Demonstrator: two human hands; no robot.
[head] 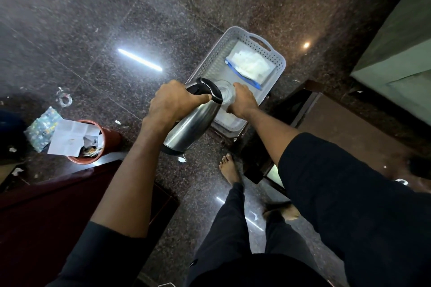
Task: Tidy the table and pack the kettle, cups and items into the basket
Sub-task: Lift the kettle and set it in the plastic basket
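Observation:
A steel kettle point(191, 123) with a black lid and handle hangs tilted over the near end of a grey perforated basket point(211, 58). My left hand point(173, 102) grips the kettle's handle. Just right of the kettle's top, my right hand point(242, 100) holds a clear glass cup point(225, 93) inside the basket. A clear zip bag point(250, 65) with white contents and a blue seal lies in the basket's far end.
The basket sits on a low dark stand over a speckled granite floor point(116, 18). A red bin point(93, 142) stuffed with paper stands at the left. A dark maroon surface point(58, 205) lies lower left, a dark wooden table point(349, 123) at right. My bare feet are below.

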